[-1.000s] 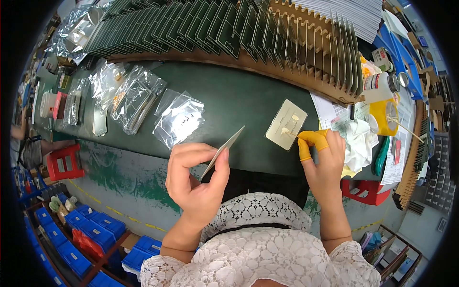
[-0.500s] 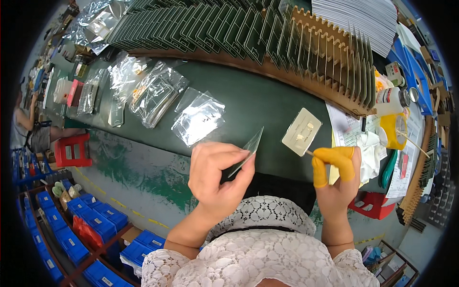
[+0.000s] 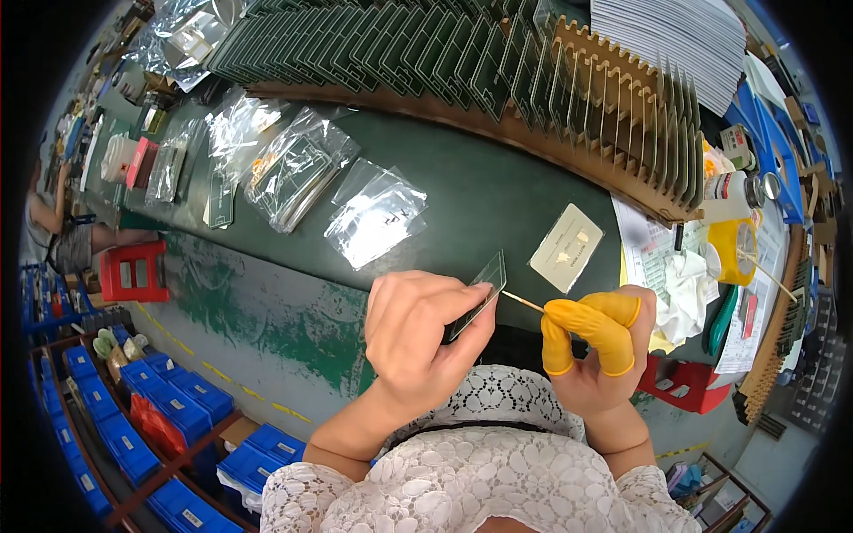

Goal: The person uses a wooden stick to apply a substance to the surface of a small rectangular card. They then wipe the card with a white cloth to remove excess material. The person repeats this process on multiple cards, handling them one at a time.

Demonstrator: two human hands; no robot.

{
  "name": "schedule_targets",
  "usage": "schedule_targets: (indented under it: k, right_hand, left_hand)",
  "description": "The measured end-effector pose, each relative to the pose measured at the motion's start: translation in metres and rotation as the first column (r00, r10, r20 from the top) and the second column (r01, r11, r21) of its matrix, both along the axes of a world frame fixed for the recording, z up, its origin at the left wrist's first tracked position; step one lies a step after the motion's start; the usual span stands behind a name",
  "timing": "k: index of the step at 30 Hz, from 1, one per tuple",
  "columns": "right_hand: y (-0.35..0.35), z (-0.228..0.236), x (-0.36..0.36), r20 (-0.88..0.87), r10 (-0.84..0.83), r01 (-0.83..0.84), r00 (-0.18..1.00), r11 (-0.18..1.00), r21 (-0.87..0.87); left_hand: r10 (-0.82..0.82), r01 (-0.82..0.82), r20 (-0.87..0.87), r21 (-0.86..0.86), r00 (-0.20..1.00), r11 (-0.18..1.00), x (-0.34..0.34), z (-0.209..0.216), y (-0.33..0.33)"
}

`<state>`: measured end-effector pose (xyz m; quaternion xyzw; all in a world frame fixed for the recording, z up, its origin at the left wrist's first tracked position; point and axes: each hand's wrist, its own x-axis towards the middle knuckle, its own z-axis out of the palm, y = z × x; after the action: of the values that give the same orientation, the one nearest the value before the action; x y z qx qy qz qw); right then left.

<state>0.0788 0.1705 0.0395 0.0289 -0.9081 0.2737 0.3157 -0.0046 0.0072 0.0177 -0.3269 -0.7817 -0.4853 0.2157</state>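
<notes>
Board [image 3: 492, 276], thin, dark, pinched thumb-to-fingers in left hand [image 3: 422, 330], above desk [image 3: 466, 213] near edge. Right hand [image 3: 600, 346], yellow finger cots [image 3: 591, 330], narrow pinch on stick [image 3: 522, 303]; tip by board, can't tell from here if touching. Cream card [image 3: 567, 249] lies toward desk's right end.

The board [image 3: 494, 274] in your left hand [image 3: 418, 333] is dark green with a paler edge, the thin stick [image 3: 524, 302] in your right hand [image 3: 600, 351] is pale tan, your finger covers [image 3: 591, 322] are yellow, and the card [image 3: 566, 249] near twelve o'clock from them is cream with darker marks. Clocked from the middle of your view, dark green boards [image 3: 373, 44] with pale outlines line a brown rack [image 3: 533, 142] at twelve, yellow tape [image 3: 733, 250] sits at three, your white blouse [image 3: 480, 471] with floral lace at six, blue bins [image 3: 178, 422] at eight, and a red stool [image 3: 133, 271] at nine.
</notes>
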Motion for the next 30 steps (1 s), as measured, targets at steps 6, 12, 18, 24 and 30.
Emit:
schedule_targets:
  k: [6, 12, 18, 24, 30]
  right_hand:
    - [-0.0008, 0.0003, -0.0009, 0.008, 0.010, -0.010, 1.000, 1.000, 0.013]
    - [-0.0009, -0.0008, -0.0017, 0.006, 0.014, -0.014, 1.000, 1.000, 0.019]
    - [0.0003, -0.0012, -0.0021, -0.002, -0.005, 0.005, 1.000, 1.000, 0.019]
    - [-0.0003, 0.0007, -0.0006, 0.015, -0.011, 0.011, 1.000, 1.000, 0.003]
    - [-0.0010, -0.0004, -0.0015, 0.014, 0.001, -0.001, 1.000, 1.000, 0.005]
  left_hand:
    - [0.008, -0.008, 0.001, 0.006, 1.000, 1.000, 0.0002, -0.0031, -0.0001]
    - [0.008, -0.008, 0.001, 0.003, 1.000, 1.000, 0.0003, -0.0025, -0.0002]
    - [0.005, -0.005, 0.005, 0.003, 1.000, 1.000, 0.0011, -0.0025, 0.0001]
    - [0.008, -0.008, 0.005, 0.003, 1.000, 1.000, 0.0011, -0.0031, 0.0001]
    - [0.003, -0.003, 0.007, 0.006, 1.000, 1.000, 0.0012, -0.0036, -0.0010]
